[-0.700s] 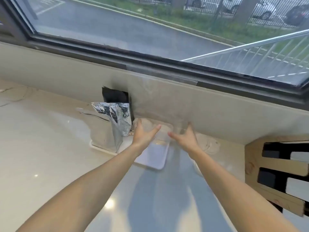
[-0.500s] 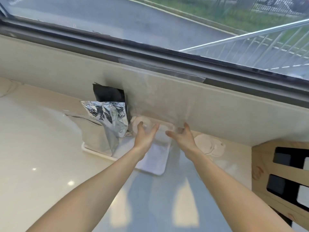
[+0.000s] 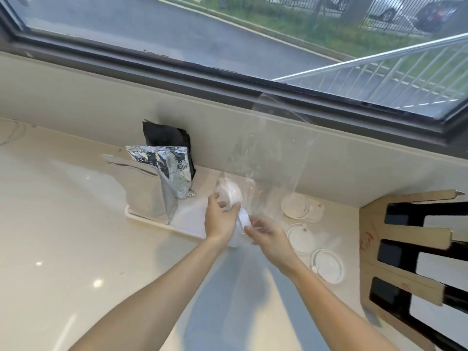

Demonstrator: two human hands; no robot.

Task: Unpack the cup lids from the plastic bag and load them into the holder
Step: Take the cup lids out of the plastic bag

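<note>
A stack of white cup lids [image 3: 231, 195] sits inside a clear plastic bag [image 3: 266, 153], lifted off the counter; the loose bag end stands up toward the window sill. My left hand [image 3: 220, 219] grips the stack through the plastic from the left. My right hand [image 3: 266, 233] holds the lower end of the stack and bag from the right. Three loose white lids lie flat on the counter to the right, one near the wall [image 3: 295, 205], one in the middle [image 3: 301, 236], one nearest me [image 3: 328, 266]. The wooden holder [image 3: 405, 252] with dark slots stands at the right edge.
A white tray [image 3: 162, 221] lies on the pale counter left of my hands, with a crumpled silver foil pouch [image 3: 169, 173] and a black pouch [image 3: 167, 135] leaning against the wall. A large window runs along the back above the sill.
Both hands went from reaching open toward the bagged lids on the tray to gripping them. The stack is now raised and tilted, with the bag's loose end standing up.
</note>
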